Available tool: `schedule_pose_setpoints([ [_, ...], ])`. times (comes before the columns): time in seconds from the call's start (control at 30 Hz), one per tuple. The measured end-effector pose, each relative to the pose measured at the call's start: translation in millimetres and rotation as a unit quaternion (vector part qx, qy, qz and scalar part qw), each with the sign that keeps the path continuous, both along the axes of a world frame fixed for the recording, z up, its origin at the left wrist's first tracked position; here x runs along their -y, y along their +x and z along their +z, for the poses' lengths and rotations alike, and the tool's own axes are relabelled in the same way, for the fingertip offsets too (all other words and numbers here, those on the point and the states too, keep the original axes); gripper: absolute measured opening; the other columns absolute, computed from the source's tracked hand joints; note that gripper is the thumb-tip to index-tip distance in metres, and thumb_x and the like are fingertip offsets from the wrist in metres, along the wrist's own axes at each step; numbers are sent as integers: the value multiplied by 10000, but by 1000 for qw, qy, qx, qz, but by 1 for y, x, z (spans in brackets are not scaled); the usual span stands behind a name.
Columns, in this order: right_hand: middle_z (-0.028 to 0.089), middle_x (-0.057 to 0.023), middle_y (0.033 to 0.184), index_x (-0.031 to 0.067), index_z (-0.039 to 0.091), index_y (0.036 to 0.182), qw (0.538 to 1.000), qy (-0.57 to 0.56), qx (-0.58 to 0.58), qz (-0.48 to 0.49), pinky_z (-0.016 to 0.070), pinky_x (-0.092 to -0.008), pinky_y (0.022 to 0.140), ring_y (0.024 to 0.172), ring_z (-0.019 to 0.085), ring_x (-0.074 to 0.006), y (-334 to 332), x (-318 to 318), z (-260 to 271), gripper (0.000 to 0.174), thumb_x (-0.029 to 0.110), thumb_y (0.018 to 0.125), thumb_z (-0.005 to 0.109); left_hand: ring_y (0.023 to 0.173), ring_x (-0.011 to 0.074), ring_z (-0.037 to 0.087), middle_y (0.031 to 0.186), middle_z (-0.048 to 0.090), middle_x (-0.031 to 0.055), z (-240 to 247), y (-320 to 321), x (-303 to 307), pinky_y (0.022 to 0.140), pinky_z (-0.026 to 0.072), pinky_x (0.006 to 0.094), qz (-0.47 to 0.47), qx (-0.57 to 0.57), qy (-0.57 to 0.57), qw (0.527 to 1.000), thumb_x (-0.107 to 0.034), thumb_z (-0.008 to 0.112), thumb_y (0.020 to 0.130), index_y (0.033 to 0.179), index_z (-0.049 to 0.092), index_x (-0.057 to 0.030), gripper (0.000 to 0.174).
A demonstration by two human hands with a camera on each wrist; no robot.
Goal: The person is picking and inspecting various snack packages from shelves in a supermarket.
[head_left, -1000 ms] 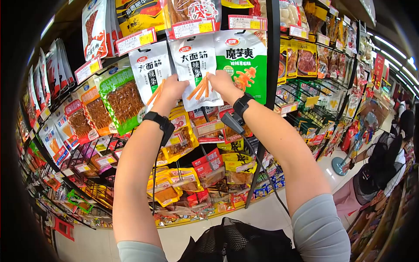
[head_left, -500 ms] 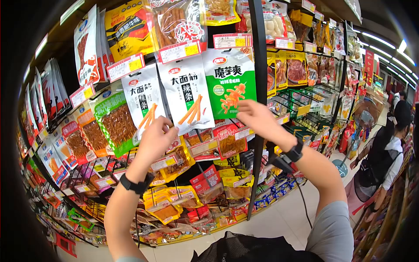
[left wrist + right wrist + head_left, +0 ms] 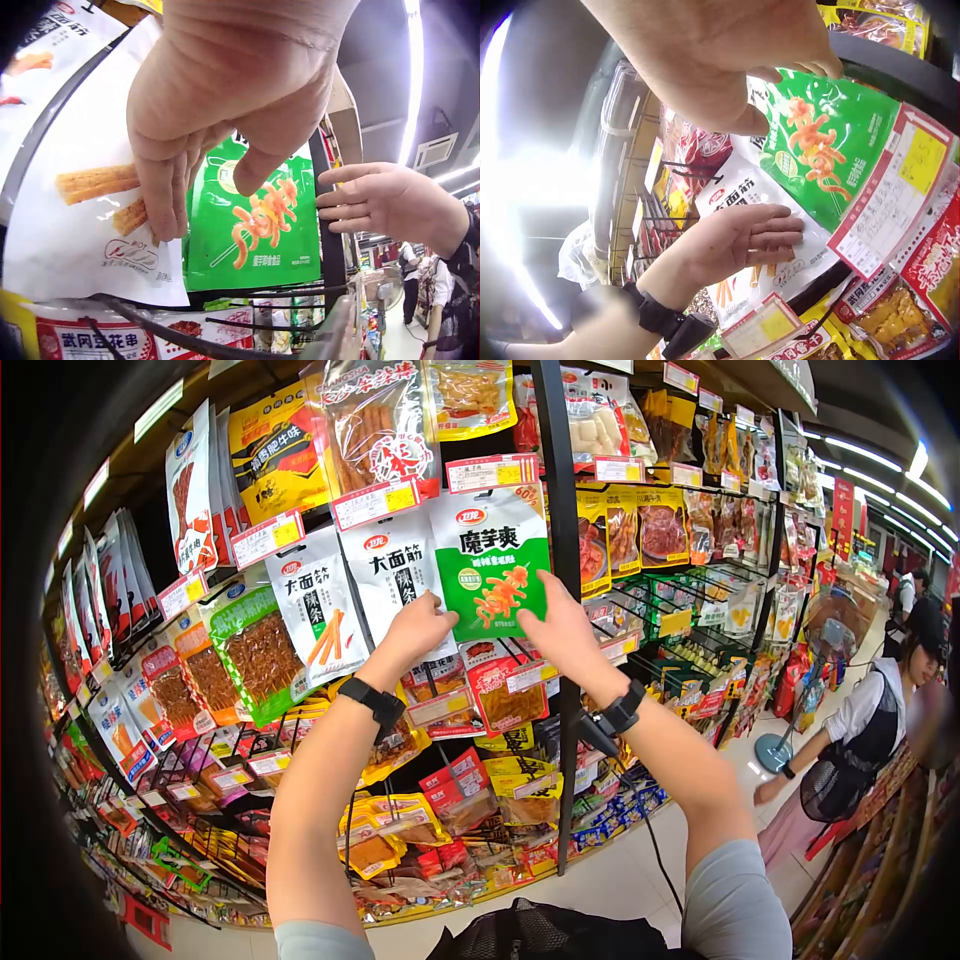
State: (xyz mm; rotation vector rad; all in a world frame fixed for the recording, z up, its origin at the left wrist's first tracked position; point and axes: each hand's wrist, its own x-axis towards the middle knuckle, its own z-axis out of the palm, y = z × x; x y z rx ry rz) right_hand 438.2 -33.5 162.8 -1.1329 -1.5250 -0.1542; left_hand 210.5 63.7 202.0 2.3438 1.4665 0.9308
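A green-and-white snack bag (image 3: 497, 565) with orange pieces pictured on it hangs between my hands. My left hand (image 3: 418, 630) touches the lower front of the neighbouring white snack bag (image 3: 378, 565), its fingers extended and its thumb over the green bag's left edge. On the other side, my right hand (image 3: 572, 635) is at the green bag's lower right edge, thumb toward the front. The left wrist view shows its fingers (image 3: 352, 196) nearly straight beside that edge. Another white snack bag (image 3: 312, 605) hangs farther left, apart from both hands.
A black shelf post (image 3: 563, 690) stands right behind my right hand. Price tags (image 3: 492, 473) line the rack above the bags, and wire hooks with more packets fill the rows below. In the aisle at the right is a person with a black bag (image 3: 845, 785).
Both hands were on the middle white bag, then came off it. They have since come to the green bag's two sides, and the bags sit farther left in the head view.
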Motion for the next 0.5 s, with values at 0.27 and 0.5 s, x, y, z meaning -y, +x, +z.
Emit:
schedule_pose_setpoints([
  [0.27, 491, -302, 1339, -65, 396, 1386, 1000, 26, 0, -15, 462, -496, 994, 1211, 517, -473, -10, -16, -6, 631, 162, 853, 646, 1038, 226, 624, 1187, 645, 129, -2, 3, -3, 825, 501, 381, -27, 160, -102, 982, -322, 685, 884, 1335, 510, 33, 601],
  [0.5, 550, -266, 1313, -43, 436, 1374, 999, -25, -9, 25, 471, -494, 977, 1189, 550, -448, -1, -11, -7, 613, 177, 848, 663, 988, 172, 662, 1146, 676, 54, 7, 11, 26, 878, 510, 351, -126, 240, -223, 936, -290, 627, 978, 1281, 558, -83, 373],
])
